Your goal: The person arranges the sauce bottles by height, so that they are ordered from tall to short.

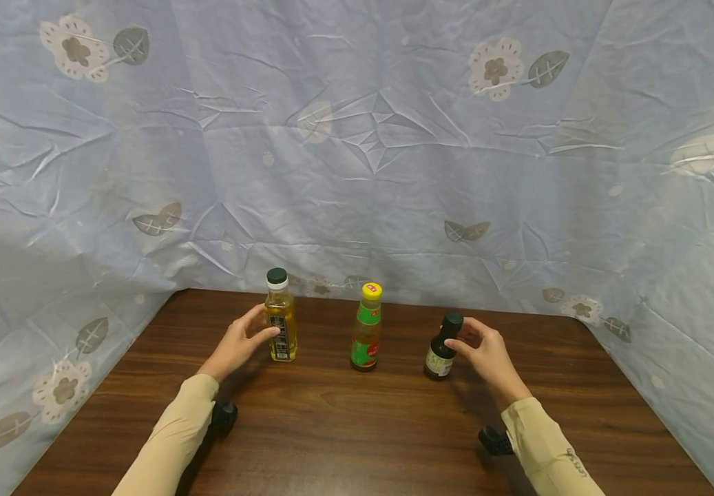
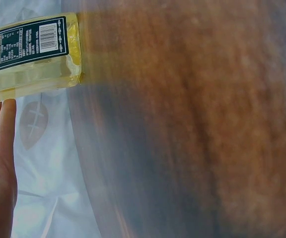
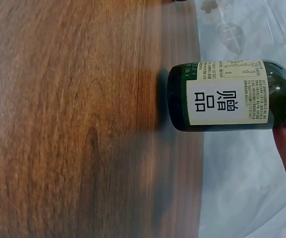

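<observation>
My left hand [image 1: 237,344] holds a clear bottle of yellow oil [image 1: 290,324] with a dark green cap, thumb across its front and fingers at its far side. The left wrist view shows the oil bottle's dark label [image 2: 26,43] with a barcode, and fingers [image 2: 5,126] against its side. My right hand [image 1: 487,351] pinches a small dark sauce bottle [image 1: 439,360] near its neck; it leans slightly. In the right wrist view this bottle [image 3: 227,96] bears a cream label with large black characters. Whether its base touches the table cannot be told.
Between the hands a sauce bottle [image 1: 365,337] with a yellow cap and green label stands upright on the brown wooden table [image 1: 332,427]. A pale blue flowered cloth [image 1: 357,172] hangs behind the table and along its sides. Black wrist devices [image 1: 223,418] sit under both forearms.
</observation>
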